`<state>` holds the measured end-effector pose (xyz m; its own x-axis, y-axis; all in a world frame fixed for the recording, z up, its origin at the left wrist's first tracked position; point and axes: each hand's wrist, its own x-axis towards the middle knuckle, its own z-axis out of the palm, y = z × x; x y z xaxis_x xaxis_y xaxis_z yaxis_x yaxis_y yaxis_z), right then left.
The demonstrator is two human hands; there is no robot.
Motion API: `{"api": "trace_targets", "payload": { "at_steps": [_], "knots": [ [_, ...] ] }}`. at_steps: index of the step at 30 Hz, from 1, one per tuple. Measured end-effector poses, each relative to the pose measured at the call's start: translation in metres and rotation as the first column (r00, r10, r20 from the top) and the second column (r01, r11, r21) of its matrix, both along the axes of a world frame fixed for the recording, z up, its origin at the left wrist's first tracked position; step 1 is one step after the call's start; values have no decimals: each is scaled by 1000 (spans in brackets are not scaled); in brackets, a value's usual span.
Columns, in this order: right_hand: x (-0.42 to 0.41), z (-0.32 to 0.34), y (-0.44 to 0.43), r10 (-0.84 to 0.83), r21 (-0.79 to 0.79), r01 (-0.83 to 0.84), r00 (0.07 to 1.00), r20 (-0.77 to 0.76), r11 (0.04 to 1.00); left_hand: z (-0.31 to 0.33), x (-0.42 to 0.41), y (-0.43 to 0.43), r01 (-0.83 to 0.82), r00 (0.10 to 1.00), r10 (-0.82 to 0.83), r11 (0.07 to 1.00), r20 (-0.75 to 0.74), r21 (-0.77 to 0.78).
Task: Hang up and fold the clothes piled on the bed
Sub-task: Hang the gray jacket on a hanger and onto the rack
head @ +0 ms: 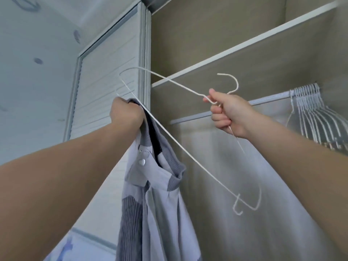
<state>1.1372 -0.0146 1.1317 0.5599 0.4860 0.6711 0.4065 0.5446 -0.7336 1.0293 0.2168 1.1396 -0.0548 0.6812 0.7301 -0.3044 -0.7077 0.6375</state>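
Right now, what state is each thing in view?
left hand: raised, grips the grey garment at its collar.
right hand: grips the white hanger just under its hook.
white hanger: tilted, off the rail.
grey garment: hangs limp from the left hand.
rail: spare hangers bunched at its right end.
wardrobe door: slid open.

Soft, even daylight, no hard shadows; wide-angle bending at the edges; slight softness throughout, corners blurred.
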Motion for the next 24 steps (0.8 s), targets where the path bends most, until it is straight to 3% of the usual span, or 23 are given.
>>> {"api": "trace_targets", "payload": {
  "at_steps": [7,13,18,24],
  "knots": [
    [-89,-13,46,156,53,-158,987,40,986,-15,-125,34,-140,990,140,989,-13,-41],
    [-159,-12,56,307,57,-312,948,88,948,-13,-244,23,-353,936,352,935,-23,-35],
    [-213,-20,50,412,27,-420,899,144,907,-20,-345,-11,-557,830,556,831,-53,1],
    [-285,-53,41,555,-22,-558,821,131,830,-46,-463,-67,-764,636,759,645,-136,26]
  ]
}}
